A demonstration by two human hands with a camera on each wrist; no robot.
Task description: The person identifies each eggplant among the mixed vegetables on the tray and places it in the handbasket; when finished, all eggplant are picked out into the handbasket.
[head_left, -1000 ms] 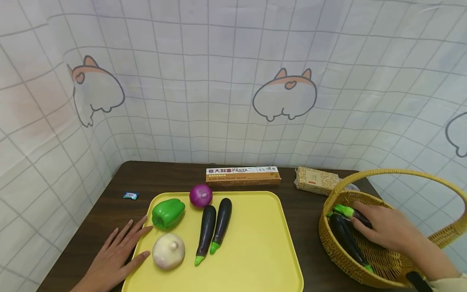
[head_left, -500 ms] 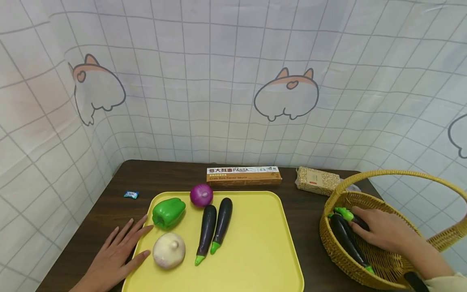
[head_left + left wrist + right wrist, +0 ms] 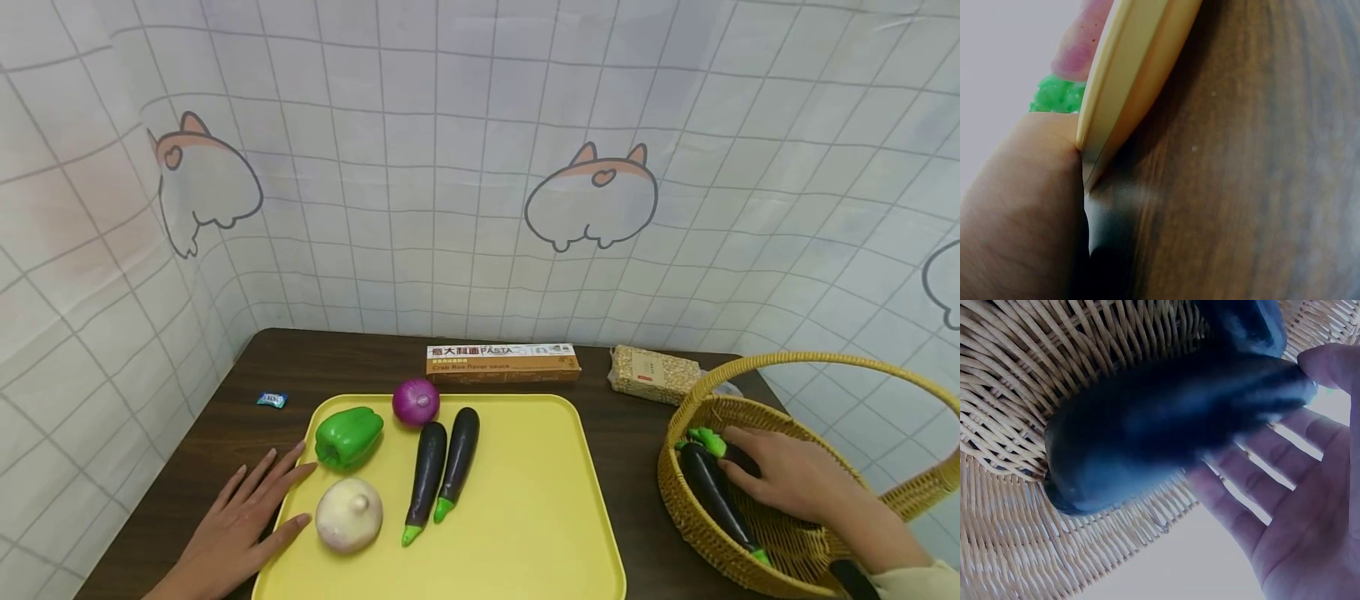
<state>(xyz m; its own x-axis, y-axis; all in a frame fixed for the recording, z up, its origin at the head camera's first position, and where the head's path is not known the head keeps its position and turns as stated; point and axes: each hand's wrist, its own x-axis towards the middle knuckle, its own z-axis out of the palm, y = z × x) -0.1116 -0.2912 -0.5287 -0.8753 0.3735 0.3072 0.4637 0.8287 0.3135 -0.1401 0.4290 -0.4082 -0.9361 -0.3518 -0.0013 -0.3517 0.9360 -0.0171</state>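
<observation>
My right hand (image 3: 798, 471) reaches into the wicker basket (image 3: 690, 525) at the right. Its thumb and fingers hold a dark purple eggplant (image 3: 742, 459) near the green stem. In the right wrist view that eggplant (image 3: 1172, 425) slants across the weave, thumb on one side and fingertips on the other. Another eggplant (image 3: 714, 492) lies beside it in the basket. My left hand (image 3: 243, 521) is spread flat at the left rim of the yellow tray (image 3: 525, 517), holding nothing. Closest to it are a green bell pepper (image 3: 349, 437) and a round whitish bulb (image 3: 349, 515).
On the tray also lie a purple onion (image 3: 416, 402) and two eggplants (image 3: 425, 479) side by side. Behind it stands a pasta box (image 3: 502, 363), with a bag of grain (image 3: 652, 373) to its right. A small blue packet (image 3: 272, 400) lies back left. The basket's tall handle (image 3: 817, 358) arches up.
My right hand stays in the basket; the eggplant's green stem has shifted slightly towards me, and less of its body shows. The left hand keeps its place.
</observation>
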